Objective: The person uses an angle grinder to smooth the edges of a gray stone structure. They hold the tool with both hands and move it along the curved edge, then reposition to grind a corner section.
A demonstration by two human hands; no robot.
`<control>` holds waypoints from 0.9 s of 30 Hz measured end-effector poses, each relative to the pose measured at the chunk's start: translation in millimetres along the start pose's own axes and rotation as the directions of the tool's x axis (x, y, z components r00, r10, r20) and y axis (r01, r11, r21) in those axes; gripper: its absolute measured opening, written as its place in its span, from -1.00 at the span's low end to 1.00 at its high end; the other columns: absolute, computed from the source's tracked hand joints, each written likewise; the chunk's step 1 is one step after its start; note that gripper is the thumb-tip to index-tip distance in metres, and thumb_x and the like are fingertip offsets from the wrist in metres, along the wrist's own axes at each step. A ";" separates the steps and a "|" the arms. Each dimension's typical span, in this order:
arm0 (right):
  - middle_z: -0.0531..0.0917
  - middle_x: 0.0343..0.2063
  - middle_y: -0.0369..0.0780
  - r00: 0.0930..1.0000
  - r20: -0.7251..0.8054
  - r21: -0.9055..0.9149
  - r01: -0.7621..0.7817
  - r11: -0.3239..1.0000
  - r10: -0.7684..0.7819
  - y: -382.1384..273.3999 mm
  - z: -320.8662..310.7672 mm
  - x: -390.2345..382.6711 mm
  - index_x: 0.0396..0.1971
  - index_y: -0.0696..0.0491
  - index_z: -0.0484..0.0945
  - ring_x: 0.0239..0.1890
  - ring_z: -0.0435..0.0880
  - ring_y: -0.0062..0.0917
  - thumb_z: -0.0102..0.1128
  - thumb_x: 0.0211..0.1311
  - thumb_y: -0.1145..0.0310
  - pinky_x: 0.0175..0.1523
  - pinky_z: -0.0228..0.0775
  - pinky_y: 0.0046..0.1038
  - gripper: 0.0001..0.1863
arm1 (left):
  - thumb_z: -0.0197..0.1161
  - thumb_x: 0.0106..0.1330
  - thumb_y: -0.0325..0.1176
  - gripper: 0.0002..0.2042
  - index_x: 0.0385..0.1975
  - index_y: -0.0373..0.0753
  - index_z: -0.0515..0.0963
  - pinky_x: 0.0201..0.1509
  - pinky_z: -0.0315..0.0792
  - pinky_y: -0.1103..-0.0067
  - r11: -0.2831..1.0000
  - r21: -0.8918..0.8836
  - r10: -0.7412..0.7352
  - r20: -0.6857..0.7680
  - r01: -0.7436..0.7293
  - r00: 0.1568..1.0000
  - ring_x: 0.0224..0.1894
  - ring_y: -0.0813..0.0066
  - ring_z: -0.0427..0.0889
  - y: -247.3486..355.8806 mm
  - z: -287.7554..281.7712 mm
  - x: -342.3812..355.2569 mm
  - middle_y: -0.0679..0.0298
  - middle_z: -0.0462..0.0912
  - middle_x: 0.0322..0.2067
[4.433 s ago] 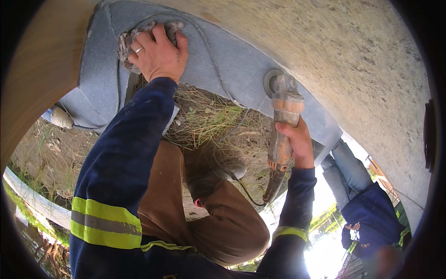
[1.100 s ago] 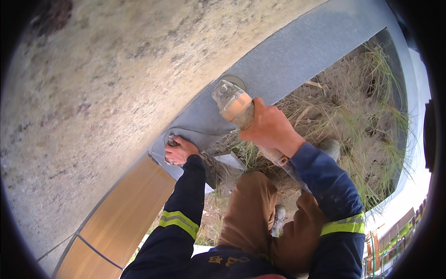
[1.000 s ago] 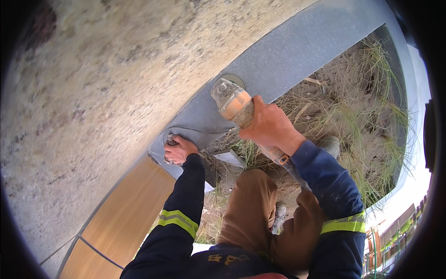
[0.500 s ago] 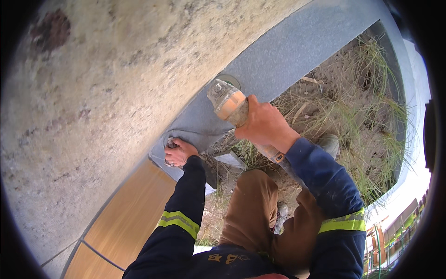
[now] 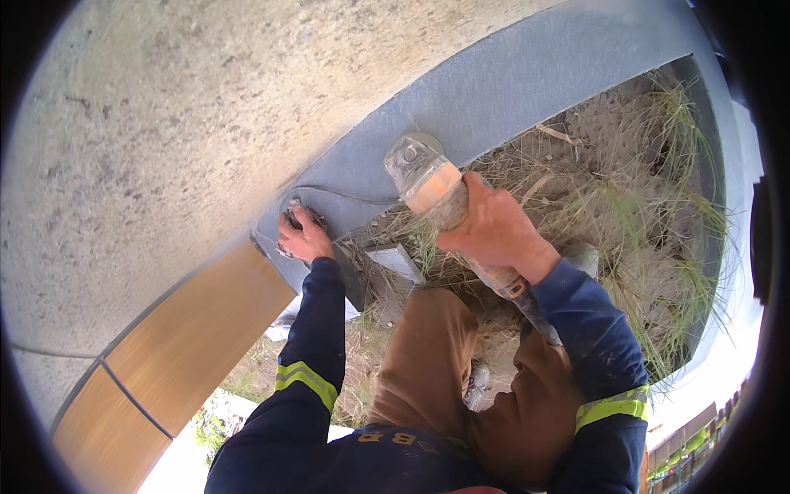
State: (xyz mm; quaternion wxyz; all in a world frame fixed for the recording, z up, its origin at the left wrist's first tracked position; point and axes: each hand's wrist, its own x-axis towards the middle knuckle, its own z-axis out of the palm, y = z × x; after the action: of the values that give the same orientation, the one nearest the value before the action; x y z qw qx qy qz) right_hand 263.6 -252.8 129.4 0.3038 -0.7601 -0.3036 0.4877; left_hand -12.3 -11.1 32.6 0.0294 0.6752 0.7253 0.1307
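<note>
Angle grinder (image 5: 429, 183), dusty grey with an orange band behind its head, sits near the centre of the view on a blue-grey stone slab (image 5: 502, 78), its round disc (image 5: 434, 142) showing just beyond the head and seeming to lie flat on the stone. Your right hand (image 5: 498, 226) is clamped around the tool's body, thumb on the upper side, and the handle runs down under your sleeve toward your knee. Your left hand (image 5: 303, 235) is lower and to the left, its fingers bent closely around a crumpled grey cloth (image 5: 314, 216) at the slab's narrow end. Yellow lettering (image 5: 395, 439) crosses the chest of your navy top (image 5: 329, 461), partly lost in folds; yellow-and-grey reflective bands (image 5: 304, 383) ring both sleeves. The slab borders a bed of sandy soil (image 5: 605, 177), which holds long green and straw-coloured grass (image 5: 679, 239). Near your left forearm, a pale flat piece (image 5: 397, 262) lies at the bed's edge. A thin cable (image 5: 350, 197) curves over the slab from beside the cloth. A speckled beige wall (image 5: 181, 148) rises along the upper left, with a wood-toned panel (image 5: 197, 321) below it. Your brown trousers (image 5: 428, 354) fill the lower middle.
</note>
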 end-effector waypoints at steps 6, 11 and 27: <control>0.64 -0.32 0.16 0.999 -0.005 0.003 -0.037 0.999 0.037 14.1 -6.1 -10.5 -0.04 0.43 0.34 -0.23 0.70 0.08 0.33 -0.07 0.10 -0.09 0.62 -0.16 -0.25 | 0.15 0.39 0.03 -0.49 0.08 -0.30 0.56 0.20 0.32 0.17 0.979 -0.092 0.179 -0.055 -0.184 0.982 0.07 -0.13 0.47 -23.3 -6.6 1.9 -0.15 0.52 0.00; 0.64 -0.29 0.10 0.986 -0.168 -0.039 -0.028 0.999 0.021 34.1 -29.6 -7.7 0.03 0.39 0.35 -0.24 0.72 0.00 0.35 -0.04 0.13 -0.13 0.64 -0.16 -0.25 | 0.08 0.38 0.09 -0.48 0.02 -0.28 0.57 0.16 0.33 0.13 0.993 0.069 0.108 -0.138 -0.099 0.984 0.03 -0.11 0.49 -13.0 9.8 4.3 -0.09 0.56 -0.06; 0.68 -0.14 -0.12 0.948 -0.253 0.236 -0.134 0.962 0.194 42.0 -60.6 -15.8 0.10 0.22 0.50 -0.13 0.66 -0.41 0.42 -0.04 0.30 0.02 0.49 -0.34 -0.35 | 0.17 0.29 -0.04 -0.57 0.11 -0.07 0.52 -0.04 0.45 0.07 0.877 0.177 0.442 0.072 -0.447 0.894 -0.16 -0.09 0.62 -1.8 -4.4 23.6 0.02 0.61 -0.20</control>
State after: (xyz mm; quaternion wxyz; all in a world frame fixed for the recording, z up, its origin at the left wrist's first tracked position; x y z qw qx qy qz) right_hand 321.3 -301.4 127.0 0.3818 -0.8053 -0.1393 0.4316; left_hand -17.0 11.4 39.6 -0.0549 0.8251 0.5596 0.0544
